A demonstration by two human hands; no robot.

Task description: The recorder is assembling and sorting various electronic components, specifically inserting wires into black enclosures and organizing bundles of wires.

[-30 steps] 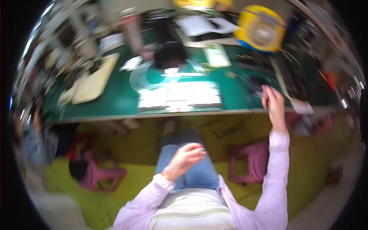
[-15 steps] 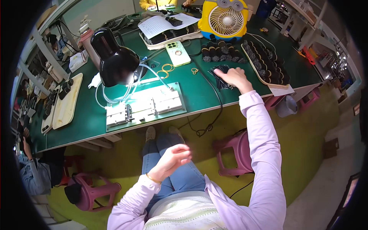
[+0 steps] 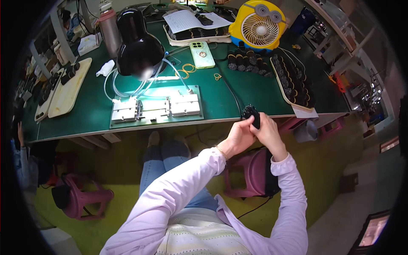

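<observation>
A bundle of short black rods or wires (image 3: 251,113) is held upright between my two hands at the front edge of the green table. My left hand (image 3: 239,135) closes on the bundle from the left, its thumb and fingers near the lower part. Around the right side of the same bundle curl the fingers of my right hand (image 3: 268,131). The bundle's grey-black tips point up and away from me. What the individual pieces are is too small to make out.
A lit metal fixture (image 3: 156,107) sits under a black lamp (image 3: 138,46). Behind my hands lie tied black bundles (image 3: 246,61) and a filled tray (image 3: 282,95). Further back are a phone (image 3: 202,57), rubber bands (image 3: 187,70) and a yellow fan (image 3: 259,27). A pink stool (image 3: 244,176) stands below.
My right hand has lifted the loose black pieces off the table and drawn them toward me. My left hand has risen from above my lap to meet it. The view has shifted slightly.
</observation>
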